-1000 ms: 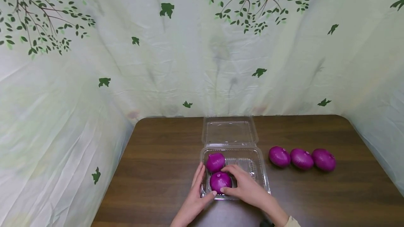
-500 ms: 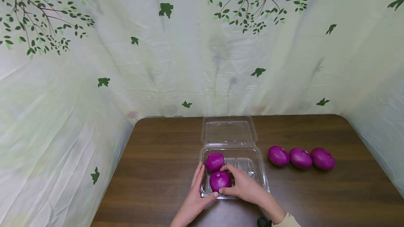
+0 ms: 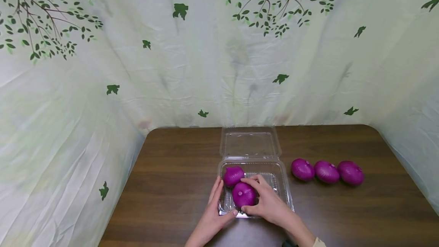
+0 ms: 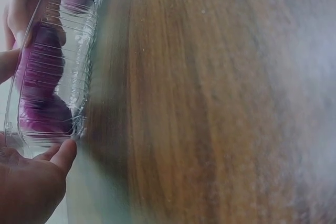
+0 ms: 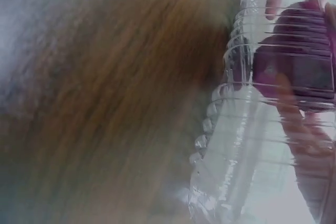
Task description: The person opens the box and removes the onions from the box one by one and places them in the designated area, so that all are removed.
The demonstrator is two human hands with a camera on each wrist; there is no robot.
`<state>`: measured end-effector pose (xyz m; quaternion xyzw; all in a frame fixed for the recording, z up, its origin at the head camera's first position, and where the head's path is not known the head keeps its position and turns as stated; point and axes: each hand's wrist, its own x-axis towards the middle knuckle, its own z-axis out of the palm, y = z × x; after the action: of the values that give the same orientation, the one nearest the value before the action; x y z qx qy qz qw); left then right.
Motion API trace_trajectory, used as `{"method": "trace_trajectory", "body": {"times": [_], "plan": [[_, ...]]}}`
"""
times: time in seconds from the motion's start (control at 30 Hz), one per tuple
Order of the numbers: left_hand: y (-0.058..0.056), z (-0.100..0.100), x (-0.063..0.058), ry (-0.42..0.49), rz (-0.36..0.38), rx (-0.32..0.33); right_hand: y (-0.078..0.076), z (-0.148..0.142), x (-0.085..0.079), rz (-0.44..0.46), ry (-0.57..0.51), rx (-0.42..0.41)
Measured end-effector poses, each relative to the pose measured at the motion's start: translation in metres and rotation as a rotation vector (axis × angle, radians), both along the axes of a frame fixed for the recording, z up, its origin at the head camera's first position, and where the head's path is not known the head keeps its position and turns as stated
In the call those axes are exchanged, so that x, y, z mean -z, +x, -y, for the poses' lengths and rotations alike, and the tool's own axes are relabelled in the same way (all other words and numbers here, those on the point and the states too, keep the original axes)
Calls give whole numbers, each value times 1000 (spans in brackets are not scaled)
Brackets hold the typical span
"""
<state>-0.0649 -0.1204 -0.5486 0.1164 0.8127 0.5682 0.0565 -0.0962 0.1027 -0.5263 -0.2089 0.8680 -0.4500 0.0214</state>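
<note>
A clear plastic clamshell container (image 3: 287, 197) sits on the table with its lid folded back. Two peeled red onions are inside, one onion (image 3: 234, 176) at the back left and another onion (image 3: 244, 194) in front of it. My right hand (image 3: 271, 203) grips the front onion, fingers at its far side and thumb at its near side. My left hand (image 3: 215, 212) rests against the container, straight fingers along the left wall and thumb at the front rim. Through the ribbed wall (image 5: 236, 129) in the right wrist view, the onions and fingers look blurred.
To the right of the container, three more red onions lie in a row: a left one (image 3: 303, 170), a middle one (image 3: 327, 172) and a right one (image 3: 351, 173). The open lid (image 3: 249, 142) reaches the far edge of the wooden table (image 3: 171, 178). A leaf-patterned curtain (image 3: 219, 56) hangs behind.
My right hand has shifted the front onion slightly back and to the right, tilting its top end toward me. My left hand has stayed in place against the container.
</note>
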Motion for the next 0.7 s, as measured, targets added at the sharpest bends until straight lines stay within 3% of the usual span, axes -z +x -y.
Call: {"method": "trace_trajectory", "body": {"times": [0.37, 0.7], "plan": [[0, -1, -2, 31, 5, 2, 9, -16, -9, -118, -78, 86], [1, -1, -3, 36, 9, -5, 19, -40, -9, -145, -144, 185]]}}
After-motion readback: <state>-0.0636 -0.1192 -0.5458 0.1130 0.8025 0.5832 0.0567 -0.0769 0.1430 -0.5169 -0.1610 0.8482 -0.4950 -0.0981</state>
